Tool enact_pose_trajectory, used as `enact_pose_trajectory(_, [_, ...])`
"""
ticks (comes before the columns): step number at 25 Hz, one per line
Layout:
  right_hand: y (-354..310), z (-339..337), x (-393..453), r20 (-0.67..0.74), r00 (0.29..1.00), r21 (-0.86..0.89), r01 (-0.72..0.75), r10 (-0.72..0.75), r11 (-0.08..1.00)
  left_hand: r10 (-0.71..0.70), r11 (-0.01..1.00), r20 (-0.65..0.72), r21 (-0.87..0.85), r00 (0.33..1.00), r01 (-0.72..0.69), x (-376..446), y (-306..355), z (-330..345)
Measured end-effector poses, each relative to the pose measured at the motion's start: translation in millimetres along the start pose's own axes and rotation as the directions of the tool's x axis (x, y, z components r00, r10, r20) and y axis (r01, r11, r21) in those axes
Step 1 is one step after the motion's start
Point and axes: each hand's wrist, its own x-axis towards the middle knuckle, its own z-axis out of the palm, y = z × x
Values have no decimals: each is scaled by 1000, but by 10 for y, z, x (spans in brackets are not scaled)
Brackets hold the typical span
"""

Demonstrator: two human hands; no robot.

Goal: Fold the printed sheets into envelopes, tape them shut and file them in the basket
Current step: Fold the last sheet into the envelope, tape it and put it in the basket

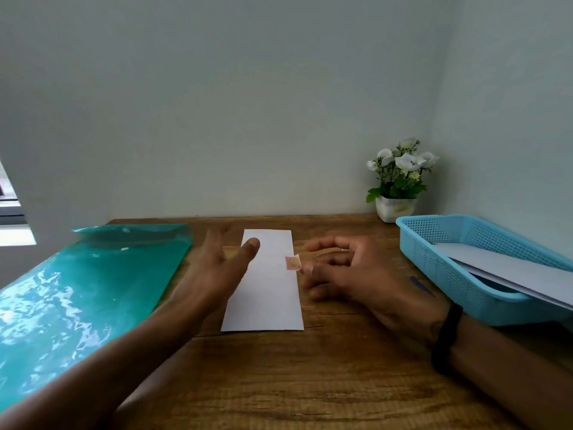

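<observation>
Wood-grain worktop, its near and right edges cut off by the frame. At left, 1 glossy teal plastic sheet, rippled with reflections and cropped at the left border. At right, 1 light-blue perforated plastic basket, rectangular, partly out of frame, holding white folded sheets; their count cannot be made out. At centre, 1 long white folded envelope lying flat on the worktop, with 1 small pinkish piece of tape on its right edge, 1 corner lifted; any print on it is too blurred to read. Left hand: fingers spread and straight, thumb over the envelope's upper left, holding nothing. Right hand: fingers loosely curled just beside the tape, motion-blurred; whether they touch it cannot be told. 1 small white pot of white flowers stands in the far corner.
</observation>
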Motion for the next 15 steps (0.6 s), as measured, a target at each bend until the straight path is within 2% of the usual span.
enact_pose_trajectory(2, [33, 68, 1, 42, 999, -8, -17, 18, 1000, -107, 963, 49, -245, 993, 116, 21, 23, -33])
enact_pose_trajectory(4, [68, 100, 3, 56, 998, -70, -1, 5, 998, -149, 860, 123, -474, 981, 190, 13, 55, -84])
enact_pose_trajectory(6, [78, 108, -2, 72, 997, -80, 25, -19, 997, -177, 763, 179, -596, 968, 250, 22, 74, -148])
enact_pose_trajectory(9, [71, 110, -22, 101, 993, -64, 61, -55, 996, -271, 694, 291, -601, 917, 396, -14, 163, -226])
enact_pose_trajectory(12, [66, 145, -49, 93, 993, -15, 79, -77, 997, -307, 712, 474, -460, 825, 530, -98, 263, -160])
enact_pose_trajectory(15, [28, 128, -45, -117, 980, 71, 168, -159, 983, -306, 707, 469, -471, 828, 528, -132, 286, -100])
